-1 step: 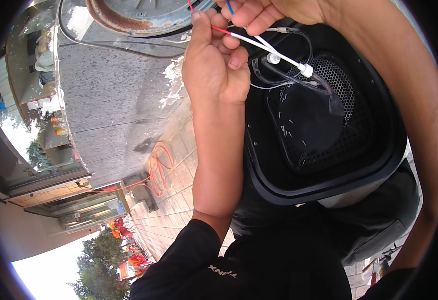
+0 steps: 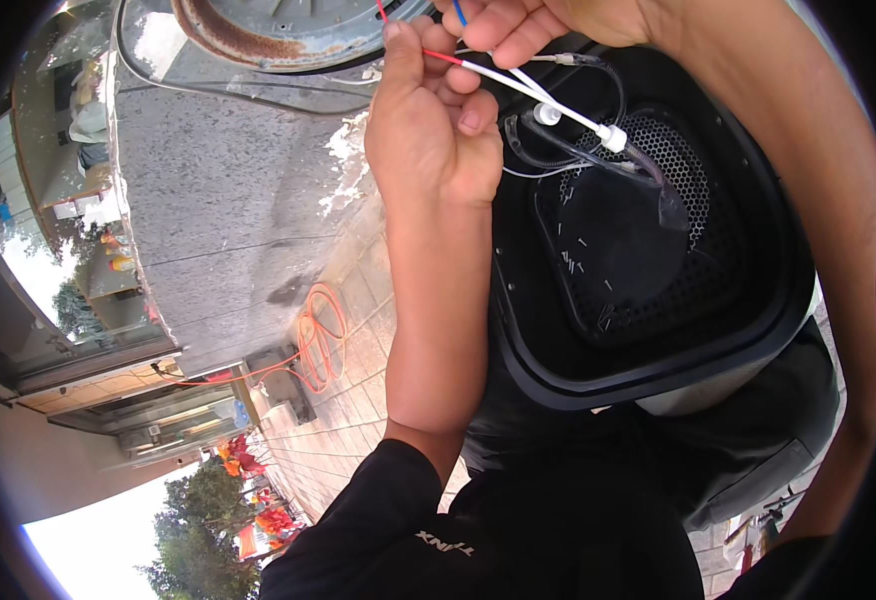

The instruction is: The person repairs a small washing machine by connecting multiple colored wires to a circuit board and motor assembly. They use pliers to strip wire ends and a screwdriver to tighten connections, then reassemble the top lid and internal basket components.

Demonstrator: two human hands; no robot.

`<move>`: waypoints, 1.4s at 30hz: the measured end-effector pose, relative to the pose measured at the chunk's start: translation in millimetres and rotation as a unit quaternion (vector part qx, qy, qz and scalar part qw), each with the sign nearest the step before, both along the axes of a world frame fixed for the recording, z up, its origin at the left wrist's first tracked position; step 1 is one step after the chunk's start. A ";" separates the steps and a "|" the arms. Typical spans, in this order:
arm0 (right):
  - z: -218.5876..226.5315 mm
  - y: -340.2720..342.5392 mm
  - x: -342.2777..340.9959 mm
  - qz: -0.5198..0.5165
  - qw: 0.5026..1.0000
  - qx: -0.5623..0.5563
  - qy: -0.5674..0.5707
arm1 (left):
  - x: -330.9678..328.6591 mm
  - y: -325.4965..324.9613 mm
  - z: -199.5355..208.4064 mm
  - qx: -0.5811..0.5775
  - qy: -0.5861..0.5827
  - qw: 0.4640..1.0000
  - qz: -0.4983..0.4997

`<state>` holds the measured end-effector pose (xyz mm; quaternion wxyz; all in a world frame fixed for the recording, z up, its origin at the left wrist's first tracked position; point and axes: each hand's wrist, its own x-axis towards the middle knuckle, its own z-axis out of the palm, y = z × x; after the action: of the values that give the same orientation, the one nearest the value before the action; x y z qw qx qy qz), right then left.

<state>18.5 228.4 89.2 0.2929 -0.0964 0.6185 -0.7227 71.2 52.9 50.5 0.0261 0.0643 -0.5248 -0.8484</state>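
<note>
My left hand (image 2: 433, 140) is raised at the upper middle, thumb and fingers closed on a thin red wire (image 2: 441, 57). Beside it, my right hand (image 2: 548, 25) curls its fingers round a blue wire (image 2: 460, 12); the top edge cuts off part of this hand. White sleeving (image 2: 538, 95) covers the lower length of the wires and runs down to a white connector (image 2: 612, 138). From there a dark sheathed cable (image 2: 648, 165) drops into a black plastic housing (image 2: 548, 375) resting over my lap. Several small screws (image 2: 570, 263) lie loose inside it, near a perforated grille (image 2: 673, 150).
A round, rusty-rimmed metal part (image 2: 258, 45) sits at the top on a grey stone slab (image 2: 228, 180), with a black cable (image 2: 228, 100) along it. An orange hose or cord (image 2: 320, 340) lies coiled on the paving at left. Tools (image 2: 758, 530) lie at lower right.
</note>
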 end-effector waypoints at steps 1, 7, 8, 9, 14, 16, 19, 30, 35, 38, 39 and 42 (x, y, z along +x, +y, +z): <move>1.5 -0.7 0.7 -0.007 1.000 0.001 0.005 | -0.4 0.3 -0.4 0.008 -0.002 1.000 -0.002; 4.5 0.2 0.4 -0.030 0.999 -0.011 0.018 | -3.7 3.2 -0.3 0.051 0.012 0.999 -0.013; 5.5 -0.7 0.7 -0.035 0.999 -0.014 0.020 | -3.5 2.1 0.9 0.043 0.018 0.999 -0.014; 7.1 -0.2 0.6 -0.035 0.999 -0.013 0.021 | -3.1 1.7 1.0 0.036 0.024 0.999 -0.015; 10.4 -4.2 2.9 -0.051 0.998 -0.005 0.024 | -3.1 9.6 -1.8 0.084 0.004 0.996 0.012; 10.4 -8.6 5.3 -0.053 0.998 -0.003 0.025 | -6.1 -4.2 -15.0 0.131 0.056 0.985 -0.099; 12.5 -13.4 4.7 -0.064 0.998 0.001 0.028 | -7.8 -22.1 -23.7 0.129 0.126 0.955 -0.234; 8.4 0.3 10.5 -0.159 0.981 0.044 0.103 | 1.4 22.4 17.2 -0.018 -0.075 0.991 0.107; -23.4 39.0 47.6 -0.153 0.911 0.298 0.241 | 1.0 12.3 10.6 0.001 -0.053 0.991 0.119; -41.9 56.3 76.8 -0.127 0.891 0.335 0.279 | 1.8 9.8 10.8 0.009 -0.054 0.992 0.113; -47.7 59.6 80.4 -0.112 0.859 0.375 0.330 | 1.9 13.0 13.8 0.012 -0.065 0.991 0.117; -50.6 55.6 89.9 -0.081 0.781 0.476 0.396 | -0.6 13.2 11.6 0.029 -0.063 0.992 0.108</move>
<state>108.4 284.0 38.6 -0.0286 -0.1724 0.9510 -0.2552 70.6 66.1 62.1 0.0821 0.1745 -0.4906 -0.8498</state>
